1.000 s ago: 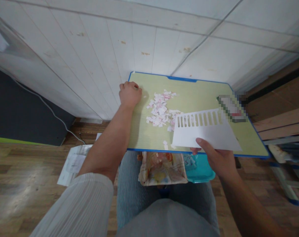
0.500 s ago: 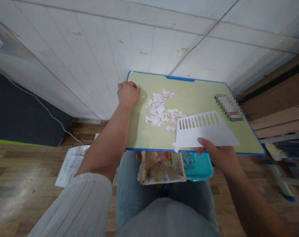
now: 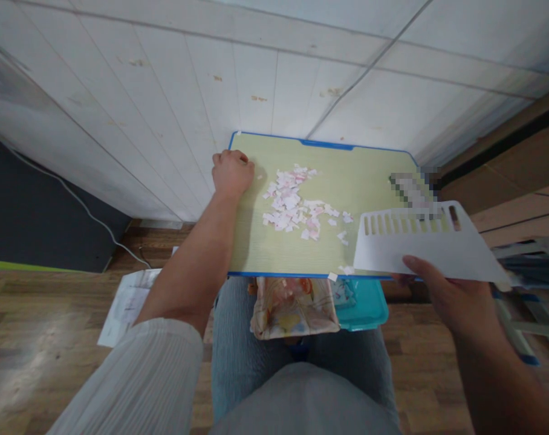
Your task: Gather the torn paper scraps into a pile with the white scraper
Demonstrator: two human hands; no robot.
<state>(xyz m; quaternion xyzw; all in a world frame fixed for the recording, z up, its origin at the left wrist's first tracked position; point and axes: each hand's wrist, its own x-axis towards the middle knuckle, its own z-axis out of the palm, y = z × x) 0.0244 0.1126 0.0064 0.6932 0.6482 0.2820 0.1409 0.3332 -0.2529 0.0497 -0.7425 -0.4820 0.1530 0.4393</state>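
Observation:
My right hand [image 3: 460,299] grips a thin white slotted sheet [image 3: 392,248] by its near edge, thumb on top. The sheet has a row of long slots along its far side and overhangs the near right of a yellow-green tabletop [image 3: 320,254] with a blue rim. My left hand [image 3: 233,173] rests at the tabletop's left edge with curled fingers; what they hold, if anything, is hidden. Between the hands lies a loose pile of small white and pinkish paper scraps [image 3: 289,199]. A few scraps [image 3: 342,237] lie apart, left of the sheet, and one [image 3: 332,277] sits on the near rim.
Below the near edge are a patterned cloth-lined box [image 3: 297,329] and a turquoise tray [image 3: 369,311] with small pieces in it. A blurred-out object [image 3: 410,190] lies at the tabletop's right. A white wall [image 3: 256,72] with a cable stands behind.
My right hand has moved the slotted sheet to the right, away from the pile. Several scraps now show where it was, and one lies at the near rim. My left hand stays put.

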